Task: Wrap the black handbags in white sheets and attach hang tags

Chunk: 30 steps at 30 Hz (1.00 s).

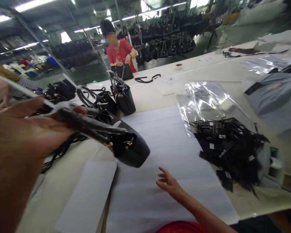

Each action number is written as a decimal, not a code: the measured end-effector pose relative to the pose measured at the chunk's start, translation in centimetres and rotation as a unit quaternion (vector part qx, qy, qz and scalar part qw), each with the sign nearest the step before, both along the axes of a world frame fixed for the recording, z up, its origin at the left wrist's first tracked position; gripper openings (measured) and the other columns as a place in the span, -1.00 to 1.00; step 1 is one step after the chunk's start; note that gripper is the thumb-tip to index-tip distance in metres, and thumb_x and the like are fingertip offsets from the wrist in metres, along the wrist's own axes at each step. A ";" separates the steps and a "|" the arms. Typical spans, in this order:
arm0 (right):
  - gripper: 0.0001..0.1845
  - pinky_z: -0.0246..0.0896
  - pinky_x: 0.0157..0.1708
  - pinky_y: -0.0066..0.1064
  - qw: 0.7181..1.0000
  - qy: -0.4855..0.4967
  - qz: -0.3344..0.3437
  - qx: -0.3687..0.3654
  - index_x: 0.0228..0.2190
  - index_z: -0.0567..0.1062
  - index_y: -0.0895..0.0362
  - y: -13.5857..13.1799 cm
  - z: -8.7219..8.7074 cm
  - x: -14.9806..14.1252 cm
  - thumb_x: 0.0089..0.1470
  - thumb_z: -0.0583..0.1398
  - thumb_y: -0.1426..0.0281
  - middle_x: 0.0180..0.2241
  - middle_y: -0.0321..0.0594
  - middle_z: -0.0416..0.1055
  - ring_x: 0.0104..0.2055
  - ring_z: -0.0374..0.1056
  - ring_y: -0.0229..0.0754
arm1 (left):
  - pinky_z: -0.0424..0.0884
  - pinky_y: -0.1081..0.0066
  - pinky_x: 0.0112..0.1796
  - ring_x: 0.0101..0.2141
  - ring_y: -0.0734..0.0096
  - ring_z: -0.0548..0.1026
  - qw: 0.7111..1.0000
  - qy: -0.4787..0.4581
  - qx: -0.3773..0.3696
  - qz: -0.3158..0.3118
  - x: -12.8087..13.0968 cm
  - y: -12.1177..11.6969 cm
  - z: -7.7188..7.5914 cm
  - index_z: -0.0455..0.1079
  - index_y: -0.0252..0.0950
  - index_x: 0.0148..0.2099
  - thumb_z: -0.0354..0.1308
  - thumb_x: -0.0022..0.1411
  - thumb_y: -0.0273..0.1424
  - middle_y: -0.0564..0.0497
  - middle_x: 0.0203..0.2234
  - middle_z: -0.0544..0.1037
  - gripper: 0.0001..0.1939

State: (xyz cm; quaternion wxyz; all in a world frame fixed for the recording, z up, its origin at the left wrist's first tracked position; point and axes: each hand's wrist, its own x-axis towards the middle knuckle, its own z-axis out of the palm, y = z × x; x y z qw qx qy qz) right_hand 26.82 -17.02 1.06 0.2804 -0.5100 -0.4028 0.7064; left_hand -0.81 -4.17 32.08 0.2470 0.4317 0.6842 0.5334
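My left hand (26, 129) is raised close to the camera at the left and grips the plastic-wrapped handle of a black handbag (128, 145), which hangs tilted above the table. My right hand (168, 183) hovers low over a large white sheet of tissue paper (165, 142), fingers spread, holding nothing. The bag's body hangs just left of and above that hand.
A pile of black hang tags (230, 149) lies at the right beside clear plastic bags (206, 100). More black handbags (122, 95) stand behind. A person in a red shirt (120, 51) handles a bag at the far table edge. A white sheet (87, 197) lies at the near left.
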 end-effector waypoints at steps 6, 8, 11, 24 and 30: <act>-0.10 0.29 -0.22 -0.30 0.951 0.141 -0.240 -0.133 0.22 -0.10 -0.13 4.5 1.4 2.2 -0.05 0.10 -0.12 0.09 -0.08 0.20 -0.06 0.36 -0.09 | 0.33 0.09 0.05 0.04 0.10 0.38 0.904 -0.382 -0.151 -0.116 12.2 -2.1 -1.6 0.16 -0.58 0.05 -0.23 0.27 -0.23 -0.27 -0.09 0.43 -0.49; -0.15 0.29 -0.28 -0.34 0.947 0.125 -0.264 -0.134 0.21 -0.04 -0.11 5.2 1.2 3.8 -0.03 0.10 -0.10 0.07 -0.09 0.22 -0.12 0.37 -0.11 | 0.33 0.12 0.06 0.07 0.15 0.36 0.905 -0.367 -0.157 -0.147 15.0 -2.1 -2.9 0.14 -0.49 0.09 -0.29 0.28 -0.22 -0.22 -0.04 0.40 -0.49; -0.21 0.29 -0.33 -0.38 0.946 0.115 -0.274 -0.129 0.19 0.01 -0.10 5.6 0.4 5.3 -0.01 0.12 -0.03 0.05 -0.11 0.22 -0.18 0.39 -0.16 | 0.35 0.12 0.05 0.10 0.18 0.32 0.914 -0.319 -0.144 -0.208 17.3 -1.9 -4.0 0.12 -0.42 0.14 -0.34 0.27 -0.23 -0.16 0.02 0.35 -0.48; -0.14 0.31 -0.33 -0.38 0.947 0.110 -0.289 -0.088 0.22 -0.05 -0.06 6.1 -1.3 6.1 -0.02 0.18 0.05 -0.02 -0.14 0.32 -0.24 0.42 -0.18 | 0.27 0.05 0.10 0.08 0.12 0.35 0.920 -0.324 -0.128 -0.182 19.8 -3.2 -4.0 0.10 -0.35 0.18 -0.20 0.25 -0.21 -0.14 -0.07 0.46 -0.49; -0.36 0.30 -0.14 -0.15 0.967 -0.043 -0.249 0.027 0.06 0.30 0.00 4.3 -2.8 7.9 -0.07 0.21 0.10 -0.11 -0.13 0.37 -0.14 0.37 -0.05 | 0.28 0.10 0.12 0.12 0.17 0.29 0.947 -0.247 -0.092 -0.181 19.8 -3.3 -5.4 0.13 -0.26 0.18 -0.16 0.24 -0.24 -0.05 -0.03 0.45 -0.52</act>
